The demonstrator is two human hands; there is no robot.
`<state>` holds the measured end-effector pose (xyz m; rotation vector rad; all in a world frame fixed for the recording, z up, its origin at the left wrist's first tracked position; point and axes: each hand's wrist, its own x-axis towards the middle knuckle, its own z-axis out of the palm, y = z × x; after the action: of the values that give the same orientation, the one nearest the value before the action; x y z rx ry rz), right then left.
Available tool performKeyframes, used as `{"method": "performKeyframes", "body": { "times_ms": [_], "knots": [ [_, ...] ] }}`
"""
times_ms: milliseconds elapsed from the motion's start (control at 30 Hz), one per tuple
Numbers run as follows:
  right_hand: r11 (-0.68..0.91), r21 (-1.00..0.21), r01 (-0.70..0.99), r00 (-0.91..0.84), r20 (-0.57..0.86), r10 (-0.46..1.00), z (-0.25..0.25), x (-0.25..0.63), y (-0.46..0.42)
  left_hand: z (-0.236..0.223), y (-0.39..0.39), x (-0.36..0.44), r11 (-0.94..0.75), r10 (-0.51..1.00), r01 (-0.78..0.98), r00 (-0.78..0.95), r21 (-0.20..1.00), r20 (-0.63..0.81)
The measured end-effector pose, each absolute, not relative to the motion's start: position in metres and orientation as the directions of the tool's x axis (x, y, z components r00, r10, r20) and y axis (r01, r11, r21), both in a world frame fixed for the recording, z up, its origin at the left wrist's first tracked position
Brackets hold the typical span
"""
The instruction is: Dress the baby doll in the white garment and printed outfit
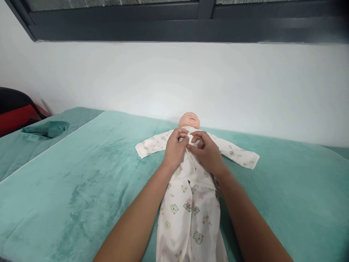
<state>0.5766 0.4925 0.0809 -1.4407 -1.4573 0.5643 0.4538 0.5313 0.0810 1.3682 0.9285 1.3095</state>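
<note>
A baby doll (189, 119) lies on its back, head away from me, dressed in a white baby outfit (180, 214) printed with small bears and flowers. Both sleeves are spread out sideways. At the upper chest, my left hand (176, 145) pinches the front edge of the outfit. Close beside it, my right hand (204, 147) has thumb and fingers curled on the other side of the same opening. A small pale button or snap shows between the fingertips. Below the hands the front edges meet loosely, with a small gap at the waist.
Under the doll spreads a green plush bed cover (81, 182). A white wall (174, 80) rises behind it, below a dark window frame (136, 29). To the far left are a red and black object (19, 112) and a bunched green cloth (46, 130).
</note>
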Motion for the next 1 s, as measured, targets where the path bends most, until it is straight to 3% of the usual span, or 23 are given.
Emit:
{"method": "performKeyframes", "body": {
  "times_ms": [567,833,1000],
  "knots": [
    [0.209,-0.880,0.428,0.173,0.306,0.936,0.0795,0.5779,0.4941,0.0774,0.5344,0.4547,-0.282,0.958,-0.007,0.057,0.959,0.282],
    [0.197,-0.963,0.186,0.225,0.236,0.945,0.0779,0.5808,0.4975,0.0743,0.5357,0.4526,-0.386,0.921,0.106,0.095,0.917,0.377],
    [0.190,-0.972,0.140,0.251,0.221,0.943,0.0775,0.5811,0.4990,0.0744,0.5362,0.4527,-0.407,0.913,0.178,0.092,0.896,0.397]
  ]
}}
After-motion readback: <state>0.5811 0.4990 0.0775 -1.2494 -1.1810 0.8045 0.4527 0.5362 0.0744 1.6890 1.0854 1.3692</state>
